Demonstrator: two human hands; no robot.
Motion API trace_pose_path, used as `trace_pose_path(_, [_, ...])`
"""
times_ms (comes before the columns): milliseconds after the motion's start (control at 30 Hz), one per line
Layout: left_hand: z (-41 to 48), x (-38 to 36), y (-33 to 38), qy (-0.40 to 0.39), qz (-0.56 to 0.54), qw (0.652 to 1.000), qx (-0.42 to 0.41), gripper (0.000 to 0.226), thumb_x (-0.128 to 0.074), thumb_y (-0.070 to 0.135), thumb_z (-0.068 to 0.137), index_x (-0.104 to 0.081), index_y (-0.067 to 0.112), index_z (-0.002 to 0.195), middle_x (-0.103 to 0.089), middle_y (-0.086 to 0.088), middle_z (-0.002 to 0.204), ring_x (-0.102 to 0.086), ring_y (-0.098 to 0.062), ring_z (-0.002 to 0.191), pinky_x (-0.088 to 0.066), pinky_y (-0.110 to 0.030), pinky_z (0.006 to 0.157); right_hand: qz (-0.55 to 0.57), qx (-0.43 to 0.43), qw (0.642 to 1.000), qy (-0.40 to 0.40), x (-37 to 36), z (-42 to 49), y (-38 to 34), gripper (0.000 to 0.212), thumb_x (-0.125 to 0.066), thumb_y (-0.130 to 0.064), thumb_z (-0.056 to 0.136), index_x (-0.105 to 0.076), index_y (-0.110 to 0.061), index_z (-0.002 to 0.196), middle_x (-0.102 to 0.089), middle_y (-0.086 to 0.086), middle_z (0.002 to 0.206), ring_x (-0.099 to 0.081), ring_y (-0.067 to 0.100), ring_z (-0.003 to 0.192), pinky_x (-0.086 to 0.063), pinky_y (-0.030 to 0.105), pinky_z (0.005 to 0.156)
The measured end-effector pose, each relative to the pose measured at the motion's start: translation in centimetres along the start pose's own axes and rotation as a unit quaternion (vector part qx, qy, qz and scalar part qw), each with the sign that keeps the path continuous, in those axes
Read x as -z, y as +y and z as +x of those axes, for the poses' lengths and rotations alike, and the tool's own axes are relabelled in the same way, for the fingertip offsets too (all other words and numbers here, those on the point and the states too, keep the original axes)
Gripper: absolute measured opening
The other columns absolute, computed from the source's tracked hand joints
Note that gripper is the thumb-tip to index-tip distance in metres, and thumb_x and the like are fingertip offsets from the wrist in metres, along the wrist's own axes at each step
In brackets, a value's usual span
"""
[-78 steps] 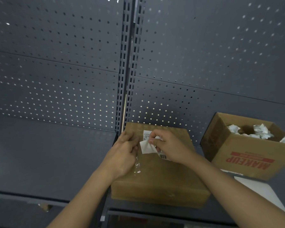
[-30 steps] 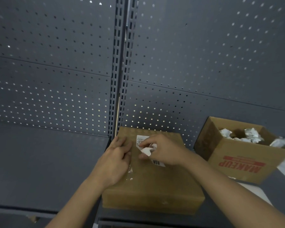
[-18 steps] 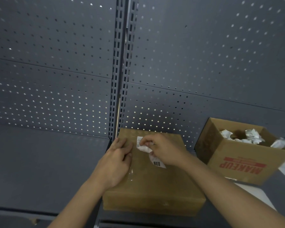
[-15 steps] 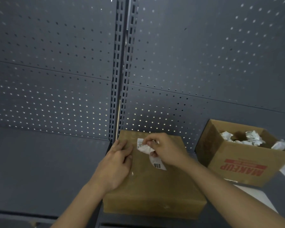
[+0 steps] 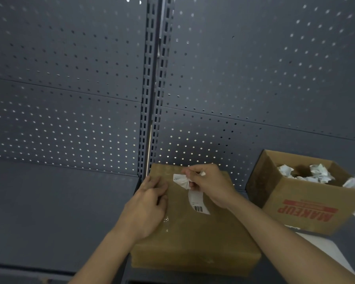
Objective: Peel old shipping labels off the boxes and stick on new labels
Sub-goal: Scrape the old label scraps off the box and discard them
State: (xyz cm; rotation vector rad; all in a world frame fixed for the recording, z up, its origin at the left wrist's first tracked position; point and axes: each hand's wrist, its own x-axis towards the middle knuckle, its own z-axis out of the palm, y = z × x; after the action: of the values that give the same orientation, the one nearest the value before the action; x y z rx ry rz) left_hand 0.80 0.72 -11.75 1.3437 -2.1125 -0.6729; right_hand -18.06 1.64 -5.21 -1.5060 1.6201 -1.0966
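Observation:
A flat brown cardboard box [image 5: 197, 232] lies on the dark shelf, sealed with clear tape. A white shipping label [image 5: 196, 199] with a barcode sits on its top; its far part is lifted and crumpled. My right hand [image 5: 210, 186] pinches that crumpled part [image 5: 181, 181] above the box's far half. My left hand [image 5: 147, 206] rests flat on the box's left side, its fingers lying on the cardboard beside the label.
An open cardboard box [image 5: 307, 203] printed MAKEUP stands at the right, holding several crumpled white papers [image 5: 303, 174]. A white sheet [image 5: 326, 249] lies in front of it. Grey perforated panels [image 5: 70, 99] and a slotted upright [image 5: 152, 99] form the back wall.
My right hand has drawn the label's loose part up and toward the far edge, so more of it stands off the box. My left hand has stayed on the box.

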Motion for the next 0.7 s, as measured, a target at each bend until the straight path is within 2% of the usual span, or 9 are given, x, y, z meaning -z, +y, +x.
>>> trace_pose_path(67, [0.0,0.0,0.1,0.004,0.004,1.0,-0.002,0.047,-0.041,0.032,0.103,-0.038,0.03,0.15,-0.016,0.016,0.163,0.001,-0.003,0.15,-0.014,-0.029,0.121,-0.083,0.02,0.996,-0.036,0.3,-0.1,-0.5,0.014,-0.066,-0.02,0.094,-0.076,-0.011,0.098,-0.064,-0.009,0.061,-0.057,-0.005,0.051,-0.044,0.008,0.056])
trace_pose_path(133, [-0.1,0.0,0.1,0.005,0.008,1.0,-0.003,0.047,-0.041,0.032,0.103,-0.038,0.029,0.15,-0.016,0.015,0.163,0.001,-0.003,0.15,-0.014,-0.028,0.12,-0.157,0.04,0.985,-0.059,0.3,-0.3,-1.1,0.018,-0.075,-0.028,0.087,-0.077,-0.017,0.1,-0.067,-0.013,0.077,-0.059,-0.005,0.063,-0.042,0.009,0.058])
trace_pose_path(233, [-0.1,0.0,0.0,0.004,0.015,1.0,-0.003,0.046,-0.04,0.032,0.103,-0.039,0.028,0.149,-0.017,0.014,0.163,0.001,-0.003,0.15,-0.015,-0.028,0.119,-0.314,0.062,0.946,-0.053,-0.2,-0.7,-2.0,0.035,-0.08,-0.038,0.078,-0.074,-0.024,0.109,-0.069,-0.011,0.099,-0.051,-0.004,0.073,-0.036,0.0,0.055])
trace_pose_path(300, [0.0,0.0,0.0,0.006,0.018,1.0,-0.004,0.046,-0.04,0.032,0.103,-0.04,0.029,0.149,-0.017,0.014,0.163,0.001,-0.003,0.15,-0.015,-0.027,0.119,-0.341,0.068,0.935,-0.064,-0.8,-0.5,-2.1,0.036,-0.079,-0.035,0.081,-0.073,-0.02,0.113,-0.071,-0.003,0.109,-0.058,0.004,0.084,-0.036,0.004,0.054])
trace_pose_path(400, [0.0,0.0,-0.1,0.007,0.015,1.0,-0.008,0.046,-0.04,0.031,0.103,-0.039,0.029,0.149,-0.016,0.014,0.163,0.001,-0.003,0.15,-0.014,-0.025,0.118,-0.367,0.042,0.928,-0.053,-1.0,0.0,-2.1,0.027,-0.069,-0.032,0.09,-0.069,-0.013,0.108,-0.068,0.005,0.103,-0.064,0.022,0.096,-0.033,0.022,0.056])
trace_pose_path(500, [0.0,0.1,-0.1,0.005,0.013,1.0,-0.007,0.046,-0.04,0.031,0.103,-0.039,0.03,0.15,-0.016,0.015,0.163,0.002,-0.003,0.15,-0.013,-0.025,0.118,-0.408,0.042,0.909,-0.071,-0.3,0.0,-2.2,0.032,-0.058,-0.035,0.097,-0.065,-0.021,0.126,-0.064,0.002,0.125,-0.061,0.019,0.108,-0.027,0.009,0.05])
trace_pose_path(600, [0.0,0.0,0.0,0.008,0.015,1.0,-0.006,0.046,-0.04,0.032,0.103,-0.039,0.03,0.15,-0.016,0.015,0.163,0.001,-0.003,0.15,-0.015,-0.026,0.118,-0.398,0.066,0.911,-0.088,-0.2,0.1,-1.9,0.026,-0.06,-0.036,0.096,-0.071,-0.02,0.113,-0.067,-0.002,0.115,-0.062,0.017,0.102,-0.028,0.012,0.05])
trace_pose_path(700, [0.0,0.0,-0.1,0.007,0.02,1.0,-0.005,0.046,-0.04,0.033,0.103,-0.039,0.031,0.149,-0.016,0.016,0.162,0.001,-0.003,0.15,-0.017,-0.027,0.119,-0.385,0.074,0.917,-0.071,0.1,0.4,-1.3,0.024,-0.059,-0.036,0.097,-0.07,-0.017,0.106,-0.068,-0.001,0.107,-0.052,0.009,0.081,-0.032,0.009,0.05])
